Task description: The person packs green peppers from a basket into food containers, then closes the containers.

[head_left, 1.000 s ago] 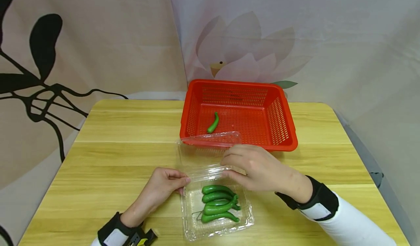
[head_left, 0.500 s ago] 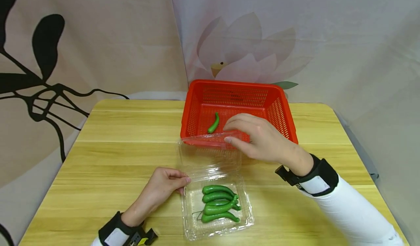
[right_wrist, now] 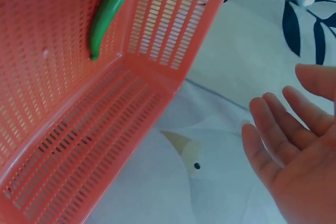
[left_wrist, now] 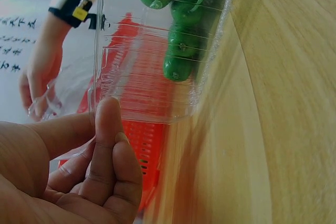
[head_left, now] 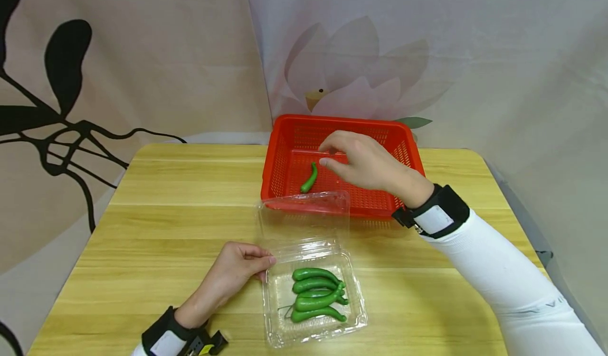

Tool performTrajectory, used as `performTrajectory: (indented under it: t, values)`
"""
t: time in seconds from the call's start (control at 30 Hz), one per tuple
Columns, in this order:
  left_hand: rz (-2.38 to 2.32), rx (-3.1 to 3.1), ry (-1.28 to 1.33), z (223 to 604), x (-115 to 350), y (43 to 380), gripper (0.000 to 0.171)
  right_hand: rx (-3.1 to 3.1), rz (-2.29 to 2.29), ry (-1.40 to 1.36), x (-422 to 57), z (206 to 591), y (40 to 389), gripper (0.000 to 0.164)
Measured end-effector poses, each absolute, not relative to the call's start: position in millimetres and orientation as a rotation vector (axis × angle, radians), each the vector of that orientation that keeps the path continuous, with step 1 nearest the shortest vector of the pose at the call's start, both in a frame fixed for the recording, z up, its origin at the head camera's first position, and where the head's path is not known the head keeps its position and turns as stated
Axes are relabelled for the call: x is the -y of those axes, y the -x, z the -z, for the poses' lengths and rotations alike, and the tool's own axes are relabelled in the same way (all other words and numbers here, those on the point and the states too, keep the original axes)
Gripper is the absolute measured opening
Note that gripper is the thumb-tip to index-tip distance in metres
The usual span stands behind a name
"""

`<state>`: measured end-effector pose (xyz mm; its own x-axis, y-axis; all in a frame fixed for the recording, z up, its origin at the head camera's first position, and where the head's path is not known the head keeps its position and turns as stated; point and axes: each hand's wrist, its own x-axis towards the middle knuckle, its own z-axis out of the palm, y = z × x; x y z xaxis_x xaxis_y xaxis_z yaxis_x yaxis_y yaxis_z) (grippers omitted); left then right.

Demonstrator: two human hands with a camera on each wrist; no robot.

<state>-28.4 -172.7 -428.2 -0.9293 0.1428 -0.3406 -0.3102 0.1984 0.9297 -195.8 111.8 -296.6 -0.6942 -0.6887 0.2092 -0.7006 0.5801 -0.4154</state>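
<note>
My left hand (head_left: 239, 266) pinches the left edge of a clear plastic clamshell box (head_left: 273, 324) between thumb and fingers, as the left wrist view also shows. Several green chili peppers (head_left: 315, 301) lie side by side in its lower half. The box's lid (head_left: 304, 226) is folded back, its far edge over the front rim of a red basket (head_left: 404, 129). A single green pepper (right_wrist: 107, 17) lies inside that basket. Over the basket, to the right of this pepper, hovers my right hand (head_left: 363, 160), fingers loosely bent and apart with nothing between them.
A wooden table (head_left: 190, 197) carries the box and the basket. Behind it hangs a pale curtain (head_left: 190, 55) printed with a lotus and black leaves. Each wrist wears a black strap, such as the right wrist strap (head_left: 439, 213).
My right hand has let go of the clear box near its hinge and moved away from me, up over the red basket. My left hand stays on the box edge.
</note>
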Motion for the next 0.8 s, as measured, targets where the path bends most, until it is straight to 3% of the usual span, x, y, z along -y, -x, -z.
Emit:
performTrajectory:
  t: [0.57, 0.8]
  values:
    - [-1.768, -2.149, 0.185, 430, 172, 29, 0.015, 3.103, -0.348, -1.27, -85, 317, 252, 0.055]
    - [-1.79, -2.139, 0.155, 431, 172, 30, 0.019, 3.108, -0.014, -1.465, -71, 340, 269, 0.051]
